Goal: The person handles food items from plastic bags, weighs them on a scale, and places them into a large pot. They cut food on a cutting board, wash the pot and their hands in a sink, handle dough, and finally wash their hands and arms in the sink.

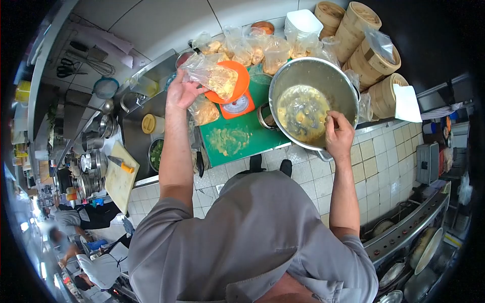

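Note:
My left hand (185, 92) is at the open end of a clear plastic bag (220, 80) of yellowish food, its thumb and fingers spread around the plastic. That bag rests on the orange dish (241, 76) of an orange kitchen scale (237, 105). Inside the large steel pot (314, 65), near its right wall, my right hand (338, 132) has its fingertips pressed together; what they hold, if anything, is too small to make out. Yellowish liquid with lumps (302, 113) covers the pot's bottom. The green board (255, 132) under the scale has a smear of food on it.
Filled plastic bags (276, 56) line the wall behind the pot. Bamboo steamers (361, 22) and white containers (303, 22) stand at the back. A knife (120, 164) lies on a pale board (117, 184) at left. Other people (103, 265) are at the lower left.

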`<state>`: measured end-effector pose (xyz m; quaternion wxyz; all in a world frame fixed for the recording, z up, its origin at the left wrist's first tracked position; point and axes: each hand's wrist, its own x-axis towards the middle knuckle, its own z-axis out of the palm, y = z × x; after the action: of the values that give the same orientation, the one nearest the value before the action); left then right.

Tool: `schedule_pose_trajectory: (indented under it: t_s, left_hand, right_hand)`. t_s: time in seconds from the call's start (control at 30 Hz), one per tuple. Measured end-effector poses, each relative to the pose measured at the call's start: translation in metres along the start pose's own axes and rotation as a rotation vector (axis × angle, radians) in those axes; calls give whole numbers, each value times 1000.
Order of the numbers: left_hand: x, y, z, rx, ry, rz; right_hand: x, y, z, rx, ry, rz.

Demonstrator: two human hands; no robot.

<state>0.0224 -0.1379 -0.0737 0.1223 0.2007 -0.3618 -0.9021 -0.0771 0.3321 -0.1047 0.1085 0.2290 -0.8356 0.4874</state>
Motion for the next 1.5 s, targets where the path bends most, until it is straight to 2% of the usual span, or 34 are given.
schedule_pose_trajectory:
  t_s: [0.27,0.33,0.37,0.43,0.47,0.53,0.57,0.63,0.67,0.73,0.77,0.83,0.87,0.93,0.97,1.03,1.07,1.13,1.17,1.23,1.33,1.4,1.47,1.5]
  left_hand:
    - [-20,-2,-47,19,-39,16]
    - [-24,-1,-63,136,105,12]
    - [-29,1,-66,137,105,9]
    - [-40,2,-72,500,183,50]
    - [-43,2,-79,502,181,45]
    - [-46,1,-94,805,227,21]
    - [-49,-5,-90,808,226,18]
    - [-54,-21,-77,1261,434,69]
    - [-48,-26,-82,1263,432,69]
    - [-32,-38,-96,1157,569,-87]
    - [-32,-41,-89,1156,567,-86]
    - [-34,-44,-61,1243,515,110]
    - [-32,-40,-51,1240,514,111]
    - [-19,-31,-36,1148,305,149]
    - [-5,-25,-33,1144,307,152]
    - [24,-14,-29,1225,303,471]
    - [25,-10,-6,1220,303,475]
    - [22,-9,63,917,150,289]
    - [30,-13,72,914,151,291]
    - [55,-14,85,720,58,296]
    - [80,-9,99,725,92,250]
    - [82,-5,87,729,89,221]
    - [81,9,56,971,90,419]
    - [60,18,50,1111,234,463]
  right_hand:
    - [1,-6,-4,42,20,16]
    - [2,-7,-4,66,10,32]
    - [2,-6,-3,66,10,35]
    - [2,-5,-3,62,25,16]
    - [2,-6,-3,60,26,21]
    - [2,-9,-6,67,-2,56]
    - [2,-8,-6,67,-1,60]
    - [2,-6,-6,54,9,37]
    - [2,-6,-6,54,10,38]
    - [2,-7,-7,59,-9,58]
    - [2,-8,-7,58,-7,57]
    - [2,-8,-7,39,-5,41]
    - [2,-8,-7,37,-5,39]
    - [3,-9,-6,45,-18,59]
    - [3,-8,-6,43,-20,54]
    - [3,-8,-6,25,-30,46]
    - [3,-8,-6,23,-29,41]
    - [4,-10,-6,24,-30,47]
    - [4,-11,-6,23,-31,43]
    - [4,-11,-5,31,-24,46]
    - [3,-11,-6,46,-28,68]
    - [1,-9,-5,49,-22,69]
    - [2,-9,-3,60,-13,68]
    - [2,-10,-4,50,-5,61]
